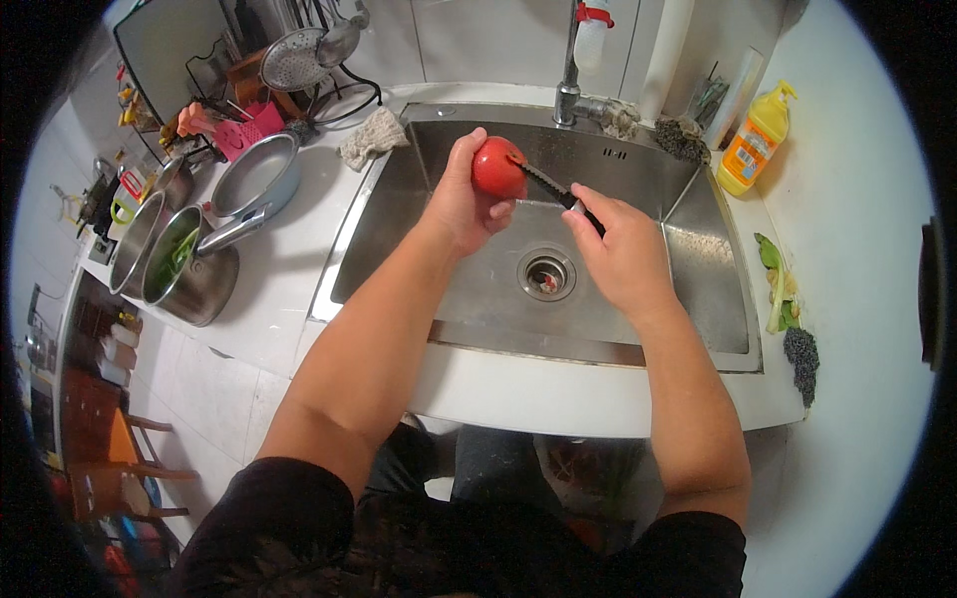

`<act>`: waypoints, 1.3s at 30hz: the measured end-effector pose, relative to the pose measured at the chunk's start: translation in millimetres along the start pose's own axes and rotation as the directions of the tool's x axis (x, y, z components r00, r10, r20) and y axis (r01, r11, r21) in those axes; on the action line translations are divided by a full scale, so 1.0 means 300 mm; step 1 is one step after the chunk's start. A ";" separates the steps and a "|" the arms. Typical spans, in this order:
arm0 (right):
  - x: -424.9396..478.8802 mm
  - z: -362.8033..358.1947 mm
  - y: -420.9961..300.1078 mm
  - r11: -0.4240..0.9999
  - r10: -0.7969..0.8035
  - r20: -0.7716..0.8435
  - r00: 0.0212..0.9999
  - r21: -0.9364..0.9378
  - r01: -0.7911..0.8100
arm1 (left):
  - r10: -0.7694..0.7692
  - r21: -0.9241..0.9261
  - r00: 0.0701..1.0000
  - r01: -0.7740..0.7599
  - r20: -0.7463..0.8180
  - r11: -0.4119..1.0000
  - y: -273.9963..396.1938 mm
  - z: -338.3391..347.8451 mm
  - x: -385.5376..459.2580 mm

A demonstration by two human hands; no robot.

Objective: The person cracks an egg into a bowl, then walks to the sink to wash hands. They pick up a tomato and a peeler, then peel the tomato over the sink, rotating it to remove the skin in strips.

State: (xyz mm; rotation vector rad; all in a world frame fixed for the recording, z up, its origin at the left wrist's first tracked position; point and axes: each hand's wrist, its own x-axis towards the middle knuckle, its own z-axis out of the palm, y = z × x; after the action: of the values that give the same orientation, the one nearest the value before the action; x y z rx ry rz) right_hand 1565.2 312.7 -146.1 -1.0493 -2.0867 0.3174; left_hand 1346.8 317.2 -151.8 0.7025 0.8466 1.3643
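Observation:
My left hand is wrapped around a red tomato, raised over the far part of a stainless steel sink. In my right hand is the handle of a small dark tool with a toothed edge, perhaps a peeler or serrated knife. Its tip touches the tomato beside the stem end, where the skin looks broken. Below and between the hands lies the sink drain, with small reddish bits inside it.
A saucepan holding greens and a metal basin stand on the left counter. A rag lies at the sink's left corner. Behind the sink rises the faucet. On the right are a yellow pump bottle, vegetable scraps and a scouring pad.

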 end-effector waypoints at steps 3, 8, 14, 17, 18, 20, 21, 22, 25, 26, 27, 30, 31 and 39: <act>-0.004 0.002 0.000 0.975 0.079 0.102 0.992 0.199 -0.098 | 0.014 -0.070 1.000 -0.014 -0.001 0.997 -0.005 0.011 0.000; -0.003 0.007 0.011 0.912 0.167 0.209 0.964 0.339 -0.231 | 0.093 -0.004 0.996 -0.093 -0.017 0.996 -0.009 0.015 0.006; -0.010 0.004 0.021 0.972 0.031 0.070 0.997 0.229 -0.046 | -0.082 -0.050 0.990 0.089 0.115 0.995 0.008 -0.006 -0.002; -0.010 -0.004 0.011 0.997 -0.058 0.008 0.998 0.043 0.058 | -0.185 -0.043 0.960 0.198 0.209 0.979 0.023 -0.031 -0.005; -0.012 -0.008 0.003 0.997 -0.073 -0.004 0.997 0.015 0.073 | -0.208 -0.043 0.950 0.224 0.233 0.974 0.027 -0.040 -0.004; -0.012 -0.008 -0.002 0.996 -0.094 -0.011 0.995 -0.005 0.094 | -0.229 -0.060 0.951 0.247 0.209 0.967 0.025 -0.044 -0.007; -0.011 -0.009 0.004 0.995 -0.098 -0.009 0.995 -0.001 0.098 | -0.229 -0.076 0.959 0.244 0.166 0.967 0.024 -0.015 -0.018; -0.010 -0.008 0.008 0.995 -0.103 -0.006 0.995 0.003 0.103 | -0.230 -0.092 0.966 0.241 0.122 0.966 0.022 0.002 -0.023; -0.015 0.003 0.009 0.997 -0.077 -0.030 0.997 -0.011 0.076 | -0.180 -0.186 0.959 0.222 0.221 0.957 0.012 -0.014 0.008; -0.014 0.008 0.006 0.998 -0.059 -0.023 0.998 -0.002 0.059 | -0.140 -0.180 0.969 0.178 0.202 0.968 0.008 -0.021 0.011; -0.014 0.014 0.005 0.999 -0.039 -0.016 0.999 0.005 0.039 | -0.104 -0.173 0.977 0.136 0.185 0.976 0.003 -0.020 0.008; -0.014 0.021 0.006 0.999 0.003 -0.034 0.999 0.033 -0.002 | -0.003 -0.102 0.999 0.008 0.043 0.995 -0.004 0.015 -0.006; -0.015 0.021 0.007 0.999 0.015 -0.047 0.999 0.042 -0.013 | 0.031 -0.067 0.999 -0.032 -0.019 0.997 -0.006 0.032 -0.009; -0.011 0.025 0.007 0.992 0.045 -0.025 0.999 0.122 -0.041 | 0.061 -0.033 0.992 -0.058 0.112 0.998 -0.010 0.009 0.004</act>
State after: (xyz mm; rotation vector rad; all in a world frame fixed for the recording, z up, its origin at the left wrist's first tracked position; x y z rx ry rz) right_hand 1562.3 312.3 -154.0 -1.0215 -1.9956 0.4431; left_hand 1350.8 318.2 -153.0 0.7799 0.7193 1.3739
